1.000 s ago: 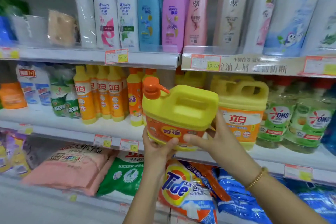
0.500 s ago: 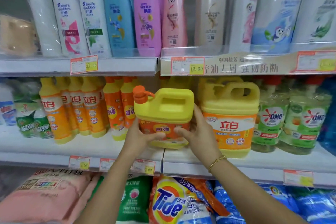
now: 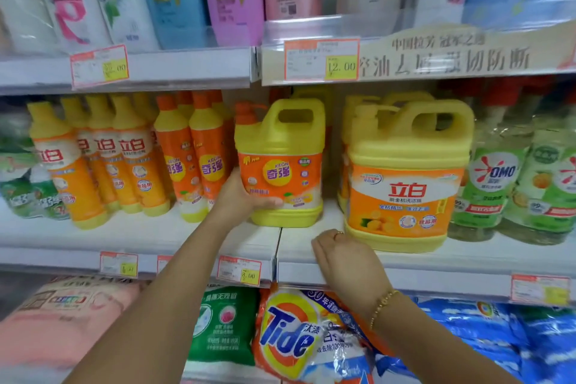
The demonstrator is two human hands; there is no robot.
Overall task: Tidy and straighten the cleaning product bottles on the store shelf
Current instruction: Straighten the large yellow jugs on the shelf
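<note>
- Centre of frame: the small yellow jug (image 3: 280,146) stands upright on the middle shelf (image 3: 299,246), label forward. The left hand (image 3: 246,196) grips its lower left side, thumb laid across the label.
- Lower centre-right: the right hand (image 3: 346,262) holds nothing, its fingers loosely bent above the shelf's front edge, just beside the large yellow jug (image 3: 405,196) — contact cannot be told.
- Risk: a one-sided grip may twist the jug or knock the neighbours.
- Obstacles: orange bottles (image 3: 202,165) crowd the jug's left; further yellow jugs seem to stand behind it.
- Elsewhere: OMO bottles (image 3: 489,184) at right; a Tide bag (image 3: 296,337) below.
</note>
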